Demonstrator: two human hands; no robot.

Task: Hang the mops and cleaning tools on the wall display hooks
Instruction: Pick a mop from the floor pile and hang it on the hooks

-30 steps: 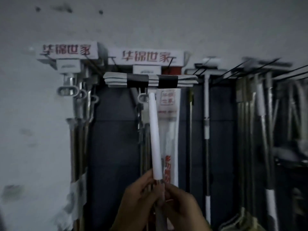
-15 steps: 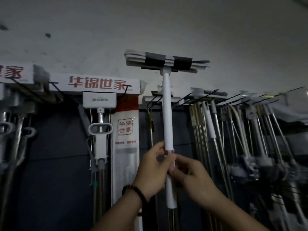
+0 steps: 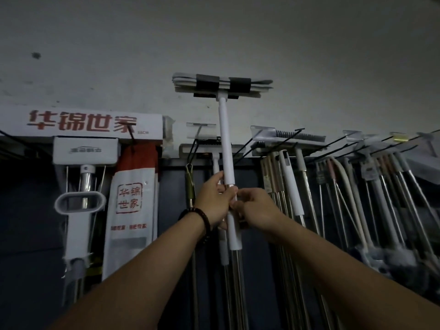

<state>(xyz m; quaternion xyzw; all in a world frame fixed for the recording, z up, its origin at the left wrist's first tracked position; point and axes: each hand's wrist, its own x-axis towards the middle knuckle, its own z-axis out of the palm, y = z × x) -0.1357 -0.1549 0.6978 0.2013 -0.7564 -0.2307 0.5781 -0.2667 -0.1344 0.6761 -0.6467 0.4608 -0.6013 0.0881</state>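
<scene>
I hold the mop [image 3: 226,144] upright, left hand [image 3: 215,198] and right hand [image 3: 258,211] both clamped on its pole, head at 12 o'clock above the hooks [image 3: 240,153]. Step: hanging. Next, I judge, lower onto a hook.

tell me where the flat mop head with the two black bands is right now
In the head view the flat mop head sits centre top against the pale wall, raised above the row of display hooks, on a white handle held by both hands.
</scene>
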